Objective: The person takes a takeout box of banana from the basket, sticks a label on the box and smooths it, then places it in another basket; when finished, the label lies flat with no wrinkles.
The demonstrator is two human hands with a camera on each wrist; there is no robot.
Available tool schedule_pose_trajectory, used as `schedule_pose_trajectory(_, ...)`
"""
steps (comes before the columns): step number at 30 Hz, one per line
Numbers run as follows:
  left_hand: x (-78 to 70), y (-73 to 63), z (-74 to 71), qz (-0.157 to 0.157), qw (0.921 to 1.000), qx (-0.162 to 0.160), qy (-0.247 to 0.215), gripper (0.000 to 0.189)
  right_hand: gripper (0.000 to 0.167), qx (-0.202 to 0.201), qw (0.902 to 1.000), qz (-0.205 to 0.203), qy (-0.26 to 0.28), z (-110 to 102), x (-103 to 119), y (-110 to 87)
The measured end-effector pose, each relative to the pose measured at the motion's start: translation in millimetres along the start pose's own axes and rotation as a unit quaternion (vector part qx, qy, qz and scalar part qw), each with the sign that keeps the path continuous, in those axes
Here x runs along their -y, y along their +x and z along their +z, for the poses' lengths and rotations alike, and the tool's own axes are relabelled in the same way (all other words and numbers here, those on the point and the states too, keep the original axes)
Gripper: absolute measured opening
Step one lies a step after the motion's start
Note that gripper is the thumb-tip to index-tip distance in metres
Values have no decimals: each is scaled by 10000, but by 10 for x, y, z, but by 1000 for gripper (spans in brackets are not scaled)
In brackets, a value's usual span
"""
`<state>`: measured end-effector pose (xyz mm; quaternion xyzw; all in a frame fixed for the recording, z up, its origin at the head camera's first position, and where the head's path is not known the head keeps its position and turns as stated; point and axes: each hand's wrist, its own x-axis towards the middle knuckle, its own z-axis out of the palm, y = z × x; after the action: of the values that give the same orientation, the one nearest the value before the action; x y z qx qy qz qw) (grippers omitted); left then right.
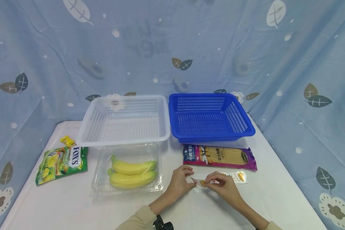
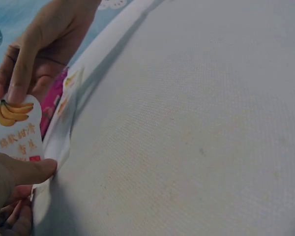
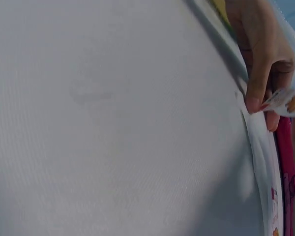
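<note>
A white sticker [image 2: 18,132] printed with bananas and lettering is partly lifted off its backing strip [image 1: 238,177]. My right hand [image 1: 225,188] pinches the banana end of the sticker between thumb and fingertips. At the other end, my left hand [image 1: 177,182] holds the strip down, its thumb over the sticker's red-marked edge and its fingers curled beneath. More banana prints show on the strip, right of my right hand. Just behind both hands lies a purple spaghetti packet [image 1: 219,156]. Left of my left hand, a clear plastic box [image 1: 97,183] contains two yellow bananas [image 1: 132,179].
Along the back of the table stand a white basket [image 1: 122,140] and a blue basket [image 1: 212,138], side by side. A green candy bag [image 1: 61,163] lies at the left, with a small yellow wrapped candy [image 1: 67,140] behind it. Patterned blue cloth [image 1: 149,48] hangs around the table.
</note>
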<state>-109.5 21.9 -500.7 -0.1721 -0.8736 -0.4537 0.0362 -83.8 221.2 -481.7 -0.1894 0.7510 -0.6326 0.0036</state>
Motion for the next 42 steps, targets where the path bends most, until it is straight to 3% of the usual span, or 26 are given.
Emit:
schedule_pose_trajectory(3, 0, -2, -9, -41, 10000, 27, -25, 34, 17, -560, 9903, 1267, 80, 13, 38, 14)
schedule_pose_trajectory(6, -7, -5, -21, -100, 9999, 88, -62, 35, 27, -1042, 9641, 2391, 496, 16, 56, 33)
schedule_pose_trajectory(8, -9, -8, -27, -128, 9998, 132, -78, 36, 29, -1267, 9472, 2836, 797, 5, 55, 37)
schedule_pose_trajectory(15, -29, -35, -71, -325, 9991, 187, -212, 40, 15, -1617, 9091, 3387, 1809, -85, 62, 35)
schedule_pose_trajectory(20, -94, -87, -162, -186, 9980, -7, -597, 41, 21, -1544, 8907, 3454, 2522, -165, 154, 31)
schedule_pose_trajectory(22, -144, -124, -242, -208, 9949, -66, -990, 41, 22, -1513, 8868, 3458, 2666, -174, 195, 36)
schedule_pose_trajectory(25, -234, -196, -403, -413, 9839, -125, -1732, 40, 23, -1499, 8830, 3497, 2749, -166, 262, 51)
schedule_pose_trajectory(29, -361, -276, -655, -713, 9713, -128, -2267, 40, 21, -1621, 8833, 3524, 2631, -141, 358, 80)
schedule_pose_trajectory(32, -423, -306, -847, -817, 9678, -55, -2380, 40, 21, -1759, 8872, 3456, 2500, -122, 425, 99)
schedule_pose_trajectory(35, -435, -328, -1039, -854, 9698, -58, -2285, 40, 23, -1847, 8920, 3365, 2389, -101, 484, 117)
schedule_pose_trajectory(42, -344, -408, -1463, -974, 9665, -418, -2339, 39, 17, -1880, 8972, 3403, 2096, -44, 589, 183)
